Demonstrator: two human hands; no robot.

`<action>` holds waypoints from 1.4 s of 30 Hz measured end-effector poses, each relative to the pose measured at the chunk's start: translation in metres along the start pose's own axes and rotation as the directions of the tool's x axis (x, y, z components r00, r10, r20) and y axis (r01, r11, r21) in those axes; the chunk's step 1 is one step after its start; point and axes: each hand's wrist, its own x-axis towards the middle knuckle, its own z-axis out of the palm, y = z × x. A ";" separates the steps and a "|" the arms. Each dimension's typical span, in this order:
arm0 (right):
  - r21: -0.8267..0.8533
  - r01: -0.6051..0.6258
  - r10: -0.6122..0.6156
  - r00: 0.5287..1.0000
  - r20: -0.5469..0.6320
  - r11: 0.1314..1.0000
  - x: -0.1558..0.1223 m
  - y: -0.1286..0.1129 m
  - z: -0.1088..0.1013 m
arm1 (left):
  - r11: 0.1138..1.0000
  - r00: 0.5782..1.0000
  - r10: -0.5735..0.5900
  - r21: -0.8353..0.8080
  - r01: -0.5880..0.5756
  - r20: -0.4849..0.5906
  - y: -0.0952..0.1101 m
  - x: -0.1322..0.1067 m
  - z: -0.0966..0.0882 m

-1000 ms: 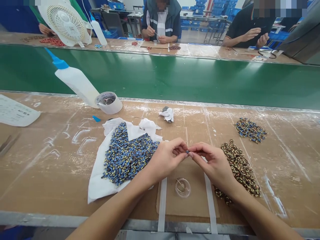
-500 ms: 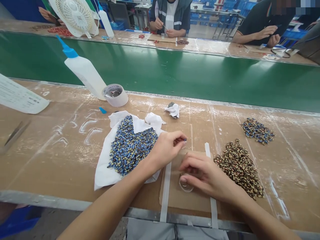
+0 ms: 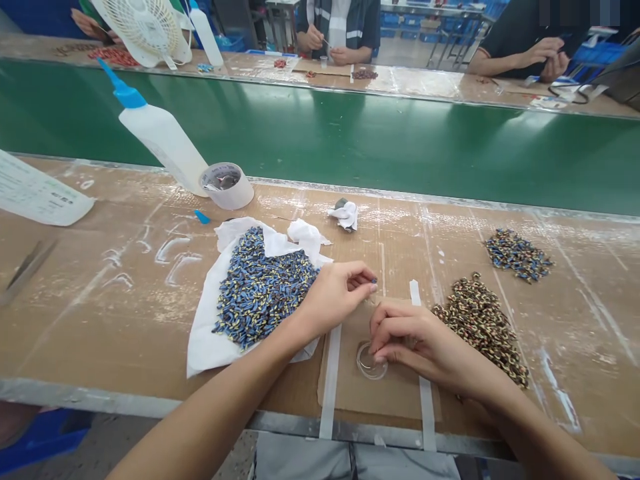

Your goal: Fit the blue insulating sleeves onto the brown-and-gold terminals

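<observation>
My left hand (image 3: 336, 293) pinches a small blue piece (image 3: 374, 281) between thumb and fingertips, just right of a white paper sheet (image 3: 203, 340). On that sheet lies a heap of tiny blue, yellow and dark pieces (image 3: 265, 287). Over a small clear round dish (image 3: 371, 373), my right hand (image 3: 415, 340) has thumb and fingertips pressed together at the rim; whatever they hold is hidden. Beside the right hand spreads a pile of small dark and cream pieces (image 3: 477, 333). Farther back is a smaller pile of blue and dark pieces (image 3: 518, 255).
A cardboard mat (image 3: 380, 403) with white tape strips lies under the dish. Behind are crumpled tissue (image 3: 346, 216), a tape roll (image 3: 231, 193) and a blue-tipped squeeze bottle (image 3: 163, 143). Tweezers (image 3: 27, 267) lie left. Across the green belt (image 3: 350, 137), other people work beside a fan (image 3: 143, 27).
My right thumb and fingertips have come together at the dish, where they were apart before. My left hand keeps its pinch on the blue piece. The view has shifted slightly.
</observation>
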 end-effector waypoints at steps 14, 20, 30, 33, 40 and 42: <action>0.295 -0.128 0.253 0.863 -0.437 0.947 -0.005 0.009 -0.012 | 0.968 0.986 -0.103 -0.215 0.129 0.128 -0.001 -0.001 0.006; 0.122 -0.122 0.173 0.686 -0.707 0.985 -0.001 0.019 -0.009 | 0.969 0.986 -0.088 -0.217 0.118 0.142 -0.002 -0.002 0.006; 0.111 -0.114 0.159 0.709 -0.687 0.987 0.003 0.025 -0.004 | 0.980 0.988 -0.069 -0.176 0.093 0.138 -0.004 -0.001 0.006; 0.075 -0.129 0.146 0.727 -0.670 0.989 0.002 0.025 -0.004 | 0.981 0.988 -0.061 -0.174 0.086 0.143 -0.003 -0.001 0.007; -0.074 -0.135 0.053 0.751 -0.658 0.988 0.003 0.021 -0.005 | 0.980 0.987 -0.067 -0.175 0.092 0.145 -0.003 -0.002 0.007; -0.117 -0.117 0.013 0.760 -0.649 0.986 0.003 0.019 -0.005 | 0.980 0.986 -0.060 -0.178 0.088 0.154 -0.003 -0.002 0.006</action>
